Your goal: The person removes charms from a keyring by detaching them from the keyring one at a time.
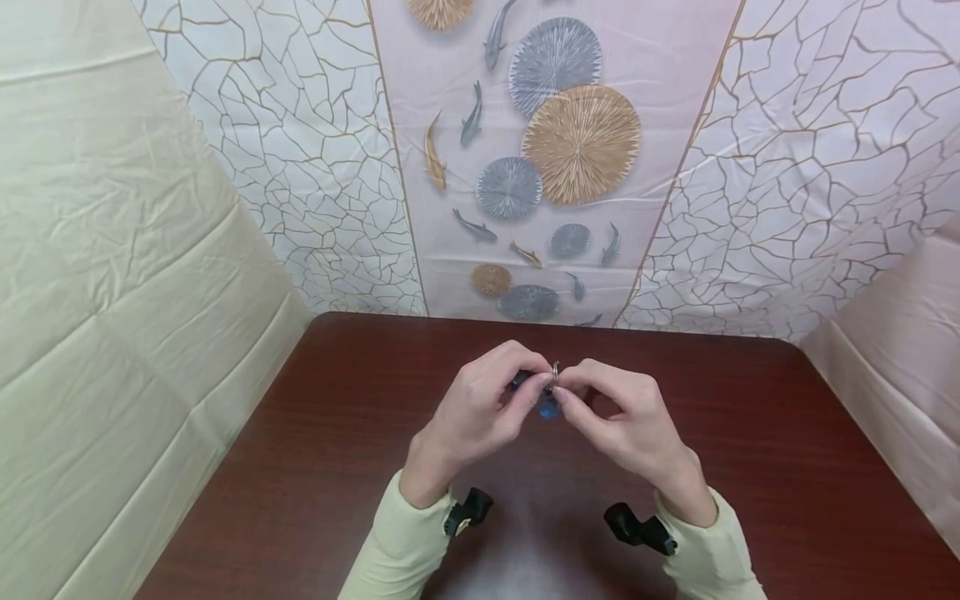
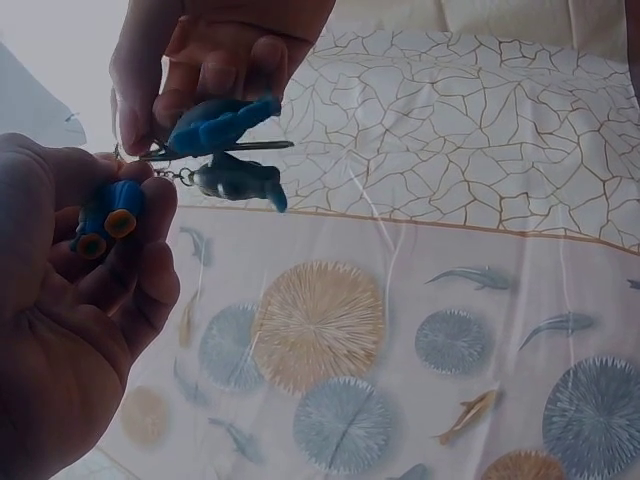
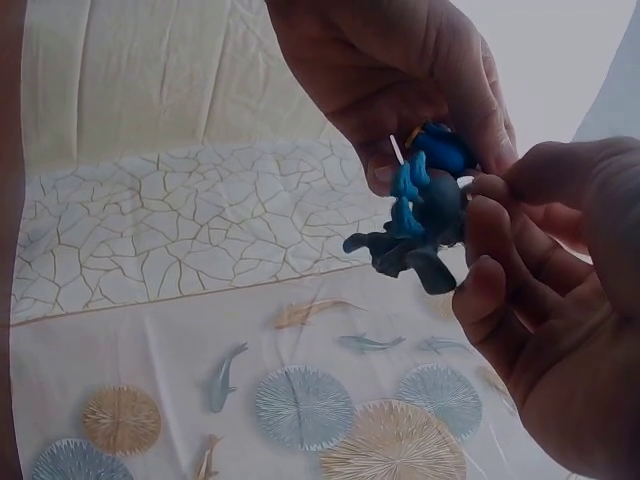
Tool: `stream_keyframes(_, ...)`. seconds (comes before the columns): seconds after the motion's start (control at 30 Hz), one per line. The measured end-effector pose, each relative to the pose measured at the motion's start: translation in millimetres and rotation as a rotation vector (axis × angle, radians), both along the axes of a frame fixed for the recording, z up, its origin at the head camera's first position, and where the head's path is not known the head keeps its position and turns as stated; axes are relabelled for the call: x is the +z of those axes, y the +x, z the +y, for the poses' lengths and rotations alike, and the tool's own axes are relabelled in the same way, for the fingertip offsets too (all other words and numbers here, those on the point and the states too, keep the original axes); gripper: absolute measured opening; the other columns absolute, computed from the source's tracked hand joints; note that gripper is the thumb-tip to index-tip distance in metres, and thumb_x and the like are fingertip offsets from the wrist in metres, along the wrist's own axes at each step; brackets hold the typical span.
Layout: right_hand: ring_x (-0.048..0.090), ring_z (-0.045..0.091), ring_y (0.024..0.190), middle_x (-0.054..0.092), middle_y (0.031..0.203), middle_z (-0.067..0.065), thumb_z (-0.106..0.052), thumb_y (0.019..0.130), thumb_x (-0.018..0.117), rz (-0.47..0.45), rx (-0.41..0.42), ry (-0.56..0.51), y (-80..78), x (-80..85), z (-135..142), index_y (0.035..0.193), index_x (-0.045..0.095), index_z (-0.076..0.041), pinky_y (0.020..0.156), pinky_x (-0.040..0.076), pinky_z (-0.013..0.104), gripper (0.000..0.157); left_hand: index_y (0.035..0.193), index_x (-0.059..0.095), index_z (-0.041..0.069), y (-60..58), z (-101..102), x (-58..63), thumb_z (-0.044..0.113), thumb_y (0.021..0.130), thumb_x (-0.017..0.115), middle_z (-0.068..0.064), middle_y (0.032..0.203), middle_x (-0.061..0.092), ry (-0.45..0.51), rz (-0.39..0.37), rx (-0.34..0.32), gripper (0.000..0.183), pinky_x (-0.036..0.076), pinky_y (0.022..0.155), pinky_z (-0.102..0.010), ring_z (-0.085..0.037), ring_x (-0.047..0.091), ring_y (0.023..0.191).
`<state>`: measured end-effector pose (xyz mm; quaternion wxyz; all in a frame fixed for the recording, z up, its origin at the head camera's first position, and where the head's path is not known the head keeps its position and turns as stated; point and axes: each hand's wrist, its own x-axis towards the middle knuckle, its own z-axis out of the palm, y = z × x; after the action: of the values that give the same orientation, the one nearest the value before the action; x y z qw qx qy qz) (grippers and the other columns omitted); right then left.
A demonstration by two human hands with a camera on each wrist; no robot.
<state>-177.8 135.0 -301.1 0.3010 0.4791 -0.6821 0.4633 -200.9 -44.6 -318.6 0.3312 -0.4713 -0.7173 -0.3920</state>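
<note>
Working at a small metal ring (image 1: 555, 372) with both hands, centre of the head frame, held up above the brown surface (image 1: 360, 400). Left hand (image 1: 480, 408): thumb and index narrowed to a pinch on the ring's left side. Right hand (image 1: 633, 417): same, thumb and index closed at its right side. Exact contact under the fingertips is hidden.

Charms hang about the ring. Blue figure with orange-soled feet (image 2: 125, 196) sits against the left hand's fingers, left side of the left wrist frame. Grey figurine (image 2: 238, 182) hangs on a short chain (image 2: 178, 176), upper left of that frame; a bluer part (image 2: 220, 128) shows just above it, can't tell if same piece. Thin metal strip (image 2: 272, 146) lies between those two; can't tell what it belongs to.

To do this well, judging from the pose: pinch near the ring's split, if it has one, not on the charms; one hand steadies, the other does the fine prying or sliding. Ring seen edge-on from the head, so turning its face up would help sight. Dangling charms could snag or twist the chain; tuck them under the spare fingers. Light pressure, since the ring looks slippery.
</note>
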Motion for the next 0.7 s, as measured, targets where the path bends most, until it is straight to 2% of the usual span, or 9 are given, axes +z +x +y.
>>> stream_keyframes(0.07,0.049,0.003,0.060,0.056,0.072,0.000,0.012,0.077,0.063,0.007,0.020,0.005,0.3,1.2,-0.8,0.083,0.062,-0.002,0.051,0.040,0.012,0.015,0.094,0.059,0.007,-0.3,-0.1,0.1,0.010,0.090,0.059,0.002,0.087,0.058,0.002,-0.003,-0.001,0.005,0.044,0.067,-0.013,-0.003,0.050,0.076)
stream_keyframes(0.2,0.050,0.004,0.061,0.056,0.070,0.000,0.009,0.080,0.062,-0.001,-0.004,-0.001,1.3,2.4,-1.9,0.083,0.063,-0.003,0.053,0.042,0.013,0.013,0.094,0.059,0.007,0.0,0.5,0.4,0.010,0.090,0.058,0.002,0.086,0.058,-0.009,0.001,-0.008,0.005,0.044,0.067,-0.013,-0.003,0.049,0.075)
stream_keyframes(0.43,0.050,0.005,0.057,0.056,0.070,0.002,0.015,0.075,0.063,-0.061,-0.052,-0.021,4.0,2.1,-1.6,0.086,0.059,0.004,0.050,0.045,0.015,0.017,0.094,0.059,0.007,1.1,0.3,1.1,0.010,0.090,0.059,0.002,0.085,0.057,-0.008,0.008,-0.003,0.005,0.043,0.067,-0.014,-0.003,0.048,0.075)
stream_keyframes(0.63,0.048,0.004,0.059,0.053,0.071,0.001,0.016,0.075,0.062,-0.009,-0.022,-0.013,2.7,3.3,-1.4,0.083,0.060,0.001,0.051,0.042,0.014,0.017,0.093,0.059,0.006,1.0,0.7,1.3,0.009,0.090,0.058,0.002,0.086,0.057,-0.002,0.021,-0.004,0.005,0.044,0.065,-0.018,-0.003,0.048,0.075)
stream_keyframes(0.7,0.048,0.004,0.059,0.053,0.070,0.000,0.011,0.078,0.062,0.008,-0.004,-0.010,1.9,3.3,-1.5,0.082,0.060,0.000,0.051,0.040,0.014,0.011,0.093,0.059,0.006,0.9,0.5,1.1,0.009,0.090,0.058,0.002,0.086,0.058,0.002,0.019,-0.001,0.005,0.045,0.065,-0.018,-0.003,0.049,0.076)
